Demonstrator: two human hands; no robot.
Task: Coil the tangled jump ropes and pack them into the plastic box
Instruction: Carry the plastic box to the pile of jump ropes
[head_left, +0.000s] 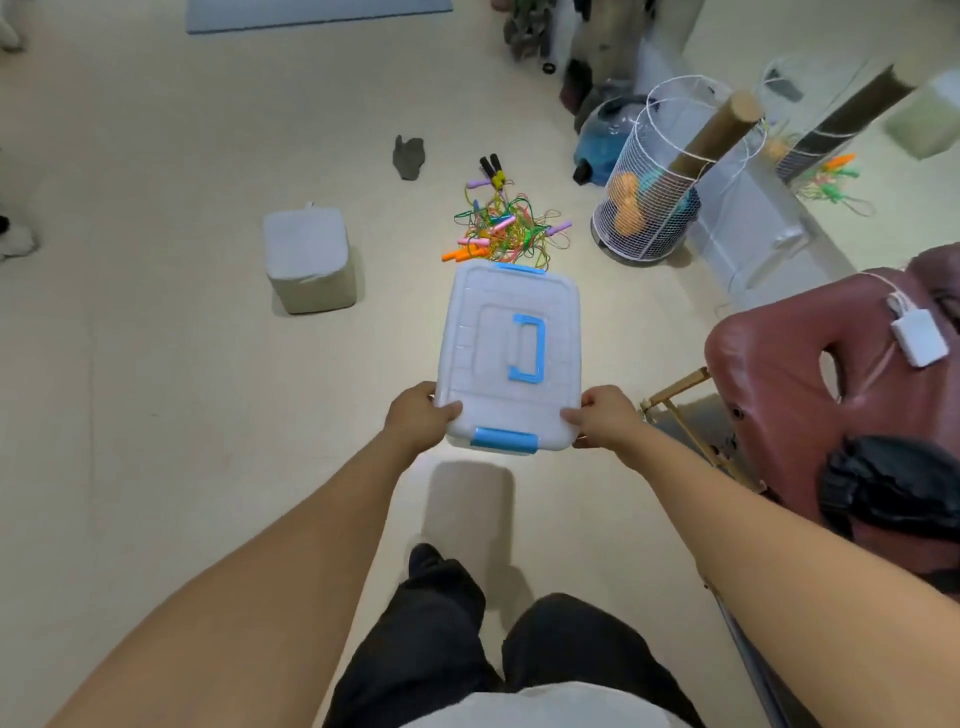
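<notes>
Ropes (506, 223) lie in one tangled heap on the floor (156, 364), coloured handles sticking out, just beyond the far edge of the box (509, 332). None looks coiled and none is packed. Both hands carry the box above the floor: the left hand (418, 415) grips its near left corner, the right hand (602, 415) its near right corner. Its lid is on, blue clips down. By my reading nearly everything is left: set the box down, open it, untangle, coil, pack.

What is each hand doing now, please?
Left hand: holds the near left corner of the plastic box.
Right hand: holds its near right corner.
</notes>
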